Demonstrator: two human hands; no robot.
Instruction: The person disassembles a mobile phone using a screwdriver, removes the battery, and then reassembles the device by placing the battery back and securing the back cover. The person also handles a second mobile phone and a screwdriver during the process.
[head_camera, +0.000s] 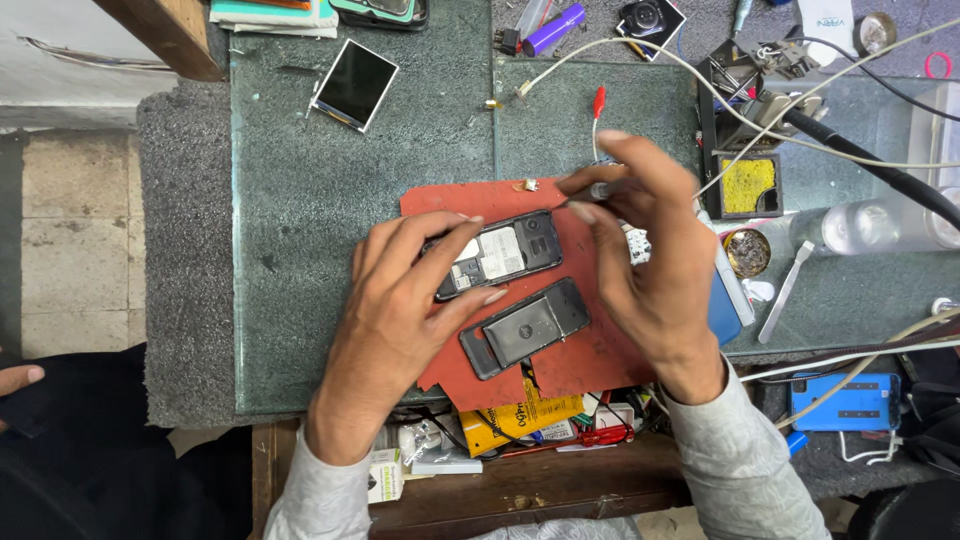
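Left hand: the left hand (400, 310) is resting on the red mat, fingers spread and curled loosely round the opened phone (497, 254), thumb at its near edge and fingertips on its left end, pinning it flat
Right hand: the right hand (648, 250) is hovering just right of the phone, thumb and forefinger pinching a slim screwdriver (598, 190) whose tip is pointing toward the phone's top right corner
Phone: it is lying back-up with its cover off, its insides showing, tilted across the middle of the red mat (590, 355)
Back cover: a dark back cover (525, 328) is lying just beside the phone, nearer the person, on the same mat
Bench: the mat is sitting on a green glass top (330, 250); a loose screen (355, 84) is lying well apart at the far left, and a sponge holder (748, 185) is standing to the right
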